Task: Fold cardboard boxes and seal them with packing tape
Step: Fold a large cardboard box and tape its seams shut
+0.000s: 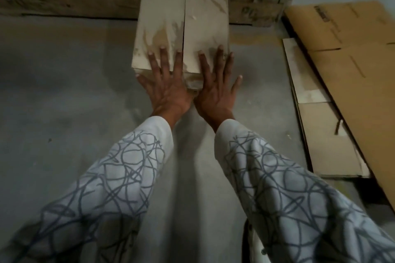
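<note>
**On the floor: flaps pressed shut before taping**

Against a wooden pallet [64, 0], the cardboard box [203, 17] stands on the concrete floor [64, 92], its two top flaps meeting at a centre seam [184, 28]. The left hand [165, 85] and right hand [215, 87] lie flat, fingers spread wide, each pressing one flap and gripping nothing. Folding appears done and sealing not begun. Taping the seam would call for one hand to keep the flaps down; no tape is in view.

The near end of the box [183, 17] is covered by the left hand [165, 88] and right hand [215, 89]. The pallet [64, 0] is cut by the top edge, the flat cardboard [352, 74] by the right edge. Print on that cardboard is too blurred to read.
</note>
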